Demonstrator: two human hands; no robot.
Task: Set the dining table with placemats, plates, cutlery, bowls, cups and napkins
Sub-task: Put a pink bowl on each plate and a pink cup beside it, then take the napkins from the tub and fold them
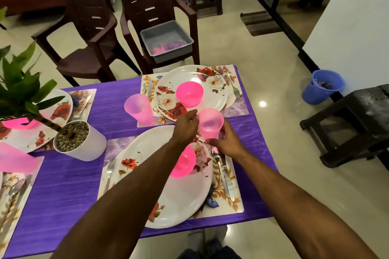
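Pink cup stands upright between our hands, just past the near plate; our right hand curls round its base, our left hand touches its rim, fingers bent; whether it rests on the counter we cannot tell

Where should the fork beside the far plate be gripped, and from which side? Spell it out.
Grip the fork at its handle, near the end pointing toward the chairs, pinching across the narrow shaft from above. It lies flat on the placemat right of the far plate, tines toward the viewer. The plate rim crowds its left side, so coming in from the table's open right edge looks easiest.
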